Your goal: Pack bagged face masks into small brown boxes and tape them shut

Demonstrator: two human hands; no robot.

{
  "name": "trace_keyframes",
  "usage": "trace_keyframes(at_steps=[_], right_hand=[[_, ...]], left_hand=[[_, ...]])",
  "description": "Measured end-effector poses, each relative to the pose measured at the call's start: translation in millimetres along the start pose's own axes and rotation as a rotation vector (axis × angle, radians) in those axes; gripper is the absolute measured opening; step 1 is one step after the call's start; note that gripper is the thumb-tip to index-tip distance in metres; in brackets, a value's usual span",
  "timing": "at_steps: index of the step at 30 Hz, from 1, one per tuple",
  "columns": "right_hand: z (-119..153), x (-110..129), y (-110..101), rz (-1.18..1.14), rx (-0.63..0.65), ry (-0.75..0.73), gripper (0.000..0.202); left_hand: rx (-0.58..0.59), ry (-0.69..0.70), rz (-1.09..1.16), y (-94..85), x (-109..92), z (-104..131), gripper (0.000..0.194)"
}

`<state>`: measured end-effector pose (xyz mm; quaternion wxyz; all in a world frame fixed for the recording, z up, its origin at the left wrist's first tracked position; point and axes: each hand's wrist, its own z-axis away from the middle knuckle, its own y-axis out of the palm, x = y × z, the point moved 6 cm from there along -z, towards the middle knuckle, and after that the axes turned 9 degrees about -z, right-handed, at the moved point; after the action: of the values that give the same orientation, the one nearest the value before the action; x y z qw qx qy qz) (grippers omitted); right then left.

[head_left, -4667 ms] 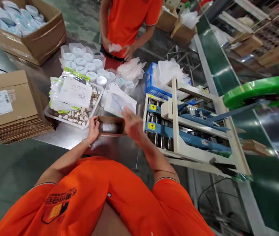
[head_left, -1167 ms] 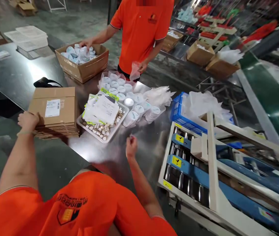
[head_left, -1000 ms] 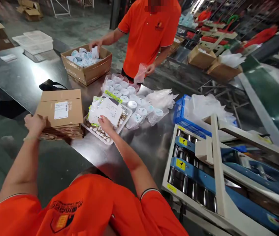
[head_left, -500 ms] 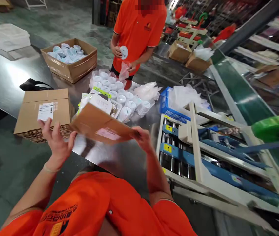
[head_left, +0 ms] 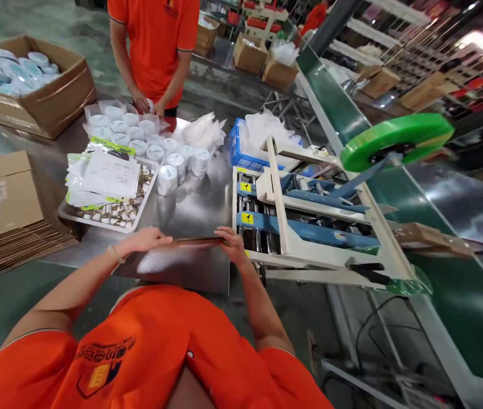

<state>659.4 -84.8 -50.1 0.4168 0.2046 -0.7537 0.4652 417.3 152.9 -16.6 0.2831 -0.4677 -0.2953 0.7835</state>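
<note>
A flat folded cardboard box [head_left: 198, 242] is seen almost edge-on above the metal table [head_left: 190, 213]. My left hand [head_left: 150, 239] grips its left end, fingers closed along the edge. Around its right end my right hand [head_left: 231, 243] is closed. Beyond the left hand lies a white tray [head_left: 135, 225] holding small brown and white pieces, with labelled bags [head_left: 111, 176] on top. To the left stands a stack of folded cardboard [head_left: 7, 199] with a white label.
Wrapped round white items [head_left: 167, 180] stand past the tray. A person [head_left: 154, 51] handles something small across the table. An open carton [head_left: 60, 94] sits far left. On the right are a blue crate [head_left: 236, 145], a roller machine [head_left: 305, 227] and a green tape roll [head_left: 397, 142].
The view has turned right. My left hand, open before, has taken hold of the cardboard, which has come down and tipped edge-on. The person's hands have come together.
</note>
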Motion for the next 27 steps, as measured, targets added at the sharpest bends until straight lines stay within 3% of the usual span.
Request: trace_keyframes(at_steps=[3,7,11,14,17,19,22,24,27], right_hand=[[17.1,-4.5,-0.8,0.098,0.066,-0.047,0.042],[57.4,8.7,15.4,0.229,0.138,-0.098,0.040],[71.3,33.8,54.4,0.063,0.310,-0.170,0.039],[45.3,40.7,70.0,-0.363,0.434,-0.085,0.059],[9.1,22.5,62.4,-0.704,0.258,0.200,0.073],[-1.6,9.4,56.3,-0.761,0.104,0.338,0.068],[-0.1,4.6,59.5,-0.723,0.092,0.392,0.058],[3.8,5.2,62.8,-0.712,0.109,0.401,0.054],[3.7,5.3,63.0,-0.708,0.108,0.424,0.055]], left_hand=[[0.003,-0.122,0.042,-9.3,9.0,-11.4,0.073],[-0.052,-0.266,-0.041,-27.6,4.0,-32.6,0.062],[-0.122,-0.136,-0.201,-27.3,-46.2,-67.9,0.061],[-0.130,-0.003,-0.369,-16.3,-91.4,-98.1,0.062],[-0.177,0.092,-0.473,-14.5,-115.8,-113.5,0.054],[-0.277,0.095,-0.489,-21.0,-116.4,-109.6,0.054],[-0.383,-0.084,-0.459,-25.7,-96.8,-90.3,0.054],[-0.341,-0.175,-0.425,-16.3,-85.5,-78.8,0.045],[-0.203,-0.063,-0.389,6.6,-87.5,-73.4,0.040]])
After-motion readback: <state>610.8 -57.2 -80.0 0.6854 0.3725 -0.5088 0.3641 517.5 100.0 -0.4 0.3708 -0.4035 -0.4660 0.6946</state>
